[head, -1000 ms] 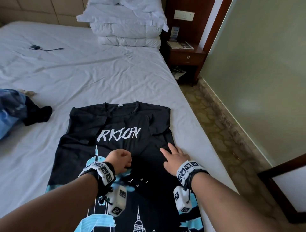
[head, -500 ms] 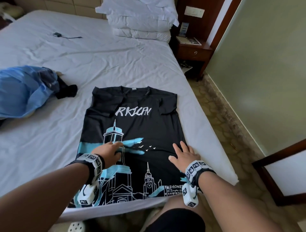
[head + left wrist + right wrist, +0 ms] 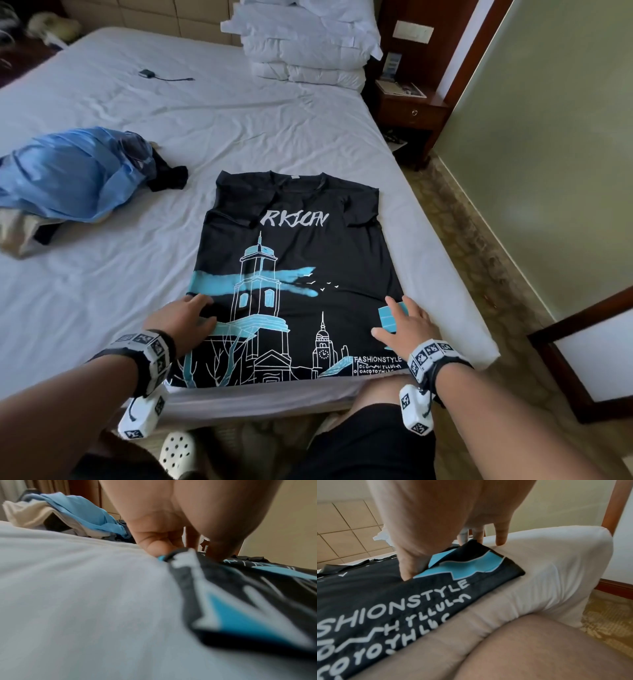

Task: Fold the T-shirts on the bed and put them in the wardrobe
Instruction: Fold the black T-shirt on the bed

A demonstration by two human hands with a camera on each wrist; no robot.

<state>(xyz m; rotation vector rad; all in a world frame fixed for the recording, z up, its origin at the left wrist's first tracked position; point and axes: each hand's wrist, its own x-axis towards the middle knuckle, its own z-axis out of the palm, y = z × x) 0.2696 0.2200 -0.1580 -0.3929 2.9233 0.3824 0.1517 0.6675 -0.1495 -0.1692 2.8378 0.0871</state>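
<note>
1. The heap of blue and black clothes [image 3: 72, 174] lies at the left of the bed [image 3: 239, 113], well apart from the work.
2. The left hand [image 3: 178, 320] rests on the left edge of the black T-shirt [image 3: 298, 246]. Its fingers [image 3: 158, 547] are bent down onto the hem there, and I cannot tell whether they already pinch it.
3. The T-shirt lies print-up near the foot of the bed, sleeves tucked in. It looks light, soft and limp, so it should sag and crease unless it is taken at both lower side edges at once.
4. The right hand [image 3: 406, 325] lies flat and spread on the right edge, holding nothing.
5. Compared with half a second ago, both hands sit further out, at the shirt's side edges.
</note>
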